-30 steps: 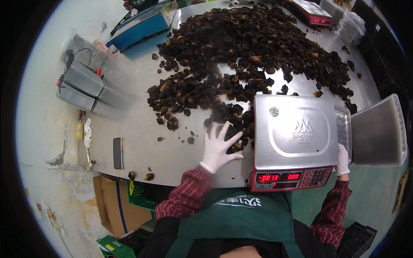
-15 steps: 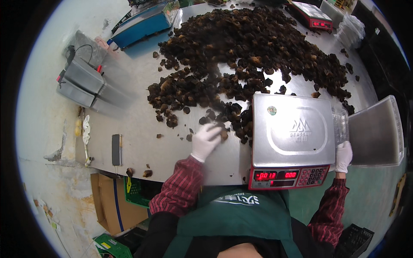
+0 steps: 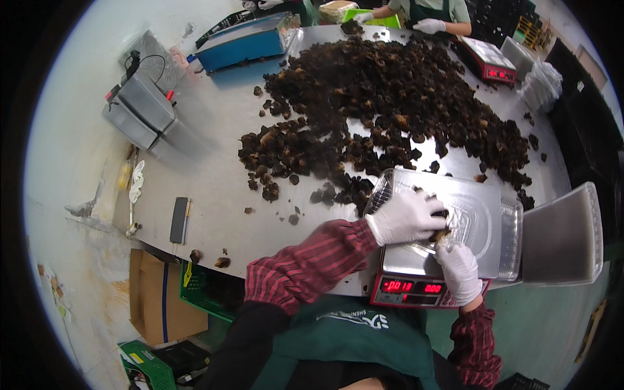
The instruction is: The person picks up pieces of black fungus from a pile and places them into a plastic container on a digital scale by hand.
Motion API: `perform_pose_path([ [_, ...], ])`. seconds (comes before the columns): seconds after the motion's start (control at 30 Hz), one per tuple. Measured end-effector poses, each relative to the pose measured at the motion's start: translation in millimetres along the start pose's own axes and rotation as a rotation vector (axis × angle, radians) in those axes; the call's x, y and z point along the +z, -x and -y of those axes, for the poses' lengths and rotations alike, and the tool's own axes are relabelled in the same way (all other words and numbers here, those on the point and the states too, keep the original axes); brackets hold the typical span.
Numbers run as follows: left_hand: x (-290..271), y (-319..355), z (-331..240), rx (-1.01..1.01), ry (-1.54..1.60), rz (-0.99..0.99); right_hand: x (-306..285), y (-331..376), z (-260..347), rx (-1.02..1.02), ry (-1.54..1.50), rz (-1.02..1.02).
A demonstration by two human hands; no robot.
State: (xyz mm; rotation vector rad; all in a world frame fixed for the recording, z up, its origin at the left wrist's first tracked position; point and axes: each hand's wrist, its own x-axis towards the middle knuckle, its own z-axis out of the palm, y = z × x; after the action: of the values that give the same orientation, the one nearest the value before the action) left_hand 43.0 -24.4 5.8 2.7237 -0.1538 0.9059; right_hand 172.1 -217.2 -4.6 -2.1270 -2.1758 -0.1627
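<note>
My left hand (image 3: pixel 409 218), in a white glove, is over the scale (image 3: pixel 409 263), its fingers curled round a few dark brown mushroom pieces (image 3: pixel 441 234). Beneath it a clear plastic tray (image 3: pixel 385 190) rests on the metal pan. My right hand (image 3: pixel 460 270), also gloved, is at the tray's near side with its fingertips pinched together. They seem to grip the tray's edge, close by the mushroom pieces, though the hand partly hides this. Red digits glow on the scale's front.
A wide heap of mushroom pieces (image 3: pixel 390 84) covers the middle and far table (image 3: pixel 214 182). Clear trays (image 3: pixel 511 237) and a grey bin (image 3: pixel 562 234) stand right of the scale. Across the table a co-worker's gloved hands (image 3: pixel 429 26) show near a green crate. A second scale (image 3: pixel 487 60) is far right.
My left hand has moved right from the heap to over the scale, with mushroom pieces. My right hand has come from the stacked trays; a clear tray now lies on the scale. The view has shifted.
</note>
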Motion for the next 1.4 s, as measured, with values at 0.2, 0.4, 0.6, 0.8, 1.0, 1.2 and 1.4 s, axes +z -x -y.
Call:
perform_pose_path([
  [0.2,-18.4,-14.6,-3.9,-0.078,0.099,0.202,5.7,-4.2,-1.6,0.049,-0.226,-0.135],
  [0.4,-73.3,11.1,34.2,-0.273,0.037,-0.087,-19.6,-4.1,-0.1,0.104,-0.571,-0.374],
  [0.6,-17.3,124.9,108.1,-0.577,-0.013,0.061,-3.4,5.2,-7.7,0.490,-0.374,-0.757],
  [0.8,-2.1,155.1,50.7,-0.453,-0.279,0.189,-1.0,11.1,-9.1,0.586,-0.320,-0.775],
  [1.0,-7.2,177.8,69.0,-0.480,-0.367,0.138,-4.7,1.1,-6.0,0.608,-0.345,-0.714],
  [1.2,-4.4,160.3,57.9,-0.457,-0.299,0.259,1.7,-1.2,-1.1,0.585,-0.376,-0.683],
  [1.4,-7.2,178.9,51.4,-0.409,-0.407,0.060,0.5,1.7,-4.1,0.599,-0.378,-0.673],
])
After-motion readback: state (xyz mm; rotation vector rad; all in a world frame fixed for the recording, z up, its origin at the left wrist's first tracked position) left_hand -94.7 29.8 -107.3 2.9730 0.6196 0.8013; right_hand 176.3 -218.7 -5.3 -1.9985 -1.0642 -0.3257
